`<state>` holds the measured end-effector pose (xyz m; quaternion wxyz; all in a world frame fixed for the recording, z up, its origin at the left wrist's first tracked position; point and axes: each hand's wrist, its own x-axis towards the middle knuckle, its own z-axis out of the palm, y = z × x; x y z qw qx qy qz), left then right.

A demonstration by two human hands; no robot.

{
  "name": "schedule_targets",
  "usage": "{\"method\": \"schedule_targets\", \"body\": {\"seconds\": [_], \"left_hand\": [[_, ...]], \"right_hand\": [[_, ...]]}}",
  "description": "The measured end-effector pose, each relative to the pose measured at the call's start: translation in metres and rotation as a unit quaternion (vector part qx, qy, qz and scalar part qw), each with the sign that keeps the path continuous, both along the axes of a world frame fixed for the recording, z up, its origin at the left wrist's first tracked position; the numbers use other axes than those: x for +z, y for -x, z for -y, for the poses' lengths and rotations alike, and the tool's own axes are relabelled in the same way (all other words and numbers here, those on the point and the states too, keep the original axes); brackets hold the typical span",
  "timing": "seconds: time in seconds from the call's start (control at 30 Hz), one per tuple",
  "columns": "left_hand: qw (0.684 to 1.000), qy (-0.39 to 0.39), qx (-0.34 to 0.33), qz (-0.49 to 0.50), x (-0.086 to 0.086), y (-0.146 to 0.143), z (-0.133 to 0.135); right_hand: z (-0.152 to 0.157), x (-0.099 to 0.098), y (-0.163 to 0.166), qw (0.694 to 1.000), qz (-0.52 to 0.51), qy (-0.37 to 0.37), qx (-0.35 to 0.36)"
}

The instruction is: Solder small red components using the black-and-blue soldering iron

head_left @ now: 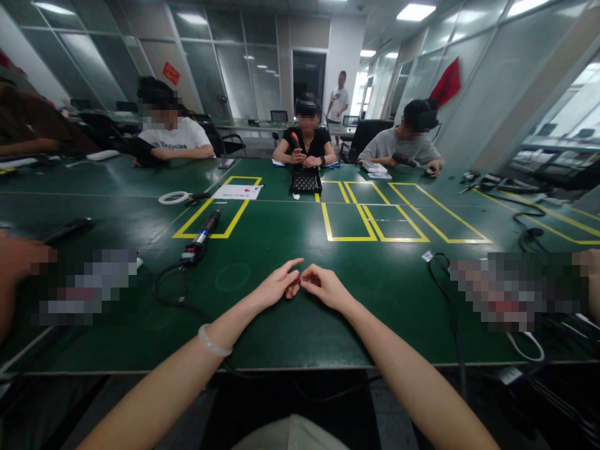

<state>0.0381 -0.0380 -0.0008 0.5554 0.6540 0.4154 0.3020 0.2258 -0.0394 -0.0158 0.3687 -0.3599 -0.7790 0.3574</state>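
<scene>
where the two bare forearms meet over the near middle of the dark green table top point(262, 325), the left hand point(276, 287) and the right hand point(325, 289) come together fingertip to fingertip. between them sits a small red piece point(298, 282), pinched from both sides just above the table surface; it is too small to tell its exact shape. the left hand's forefinger sticks out straight over the top of it, while the right hand's fingers curl in around its end. a pale translucent bangle point(213, 340) circles the left wrist.

to the left of the hands and a little further out lies a black and silver electric screwdriver point(202, 236), apart from both hands, with its black cable point(164, 287) looping toward the near edge. beyond the hands, yellow tape rectangles point(349, 239) mark the table. further out stand a black square tray point(305, 181), a white sheet of paper point(237, 192) and a white ring of tape point(173, 197). across the table a seated person in a black top point(307, 142) has both hands up by the tray, and other seated people flank them on either side.
</scene>
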Motion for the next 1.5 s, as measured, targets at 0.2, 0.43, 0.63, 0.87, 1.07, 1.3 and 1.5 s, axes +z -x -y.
{"method": "schedule_targets", "body": {"seconds": [0.2,0.43,0.63,0.87,1.07,1.3,1.5], "left_hand": [[0.992,-0.120,0.029,-0.039,0.002,0.004,0.002],[0.964,-0.241,0.026,-0.107,0.008,0.006,0.005],[0.970,-0.221,0.032,-0.100,0.003,0.010,0.000],[0.977,-0.190,0.025,-0.093,0.000,0.011,-0.001],[0.976,-0.178,0.007,-0.125,0.000,0.011,0.000],[0.976,-0.181,-0.003,-0.123,-0.001,0.011,0.001],[0.979,-0.165,-0.008,-0.118,-0.003,0.011,0.000]], "right_hand": [[-0.006,-0.005,-0.001,0.997,-0.038,0.056,-0.032],[-0.010,-0.010,-0.002,0.993,-0.060,0.093,-0.027],[-0.009,-0.010,-0.001,0.988,-0.118,0.098,-0.004],[-0.010,-0.011,-0.002,0.991,-0.111,0.076,0.003],[-0.009,-0.007,-0.004,0.988,-0.102,0.115,0.004],[-0.008,-0.005,-0.005,0.989,-0.084,0.118,-0.010],[-0.008,-0.005,-0.005,0.989,-0.078,0.122,-0.013]]}}
